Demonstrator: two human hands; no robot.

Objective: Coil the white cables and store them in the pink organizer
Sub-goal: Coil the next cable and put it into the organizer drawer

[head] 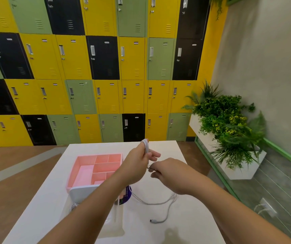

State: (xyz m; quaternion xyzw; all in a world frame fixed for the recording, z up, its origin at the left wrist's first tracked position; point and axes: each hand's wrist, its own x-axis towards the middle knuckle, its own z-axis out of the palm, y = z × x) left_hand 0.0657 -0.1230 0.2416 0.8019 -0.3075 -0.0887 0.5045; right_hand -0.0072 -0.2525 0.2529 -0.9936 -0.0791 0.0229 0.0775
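A white cable [145,146] is wound in loops around the raised fingers of my left hand [137,164], held above the table. My right hand [169,175] sits just right of it and pinches the same cable near its fingertips. The loose rest of that cable [158,202] hangs down and trails over the table to a plug [153,221]. The pink organizer [81,166], with several empty compartments, lies on the table to the left of my hands.
A white box [81,192] stands against the organizer's near edge, with a purple round object [126,194] beside it under my left forearm. The white table [158,148] has lockers behind it and a planter [229,124] at the right.
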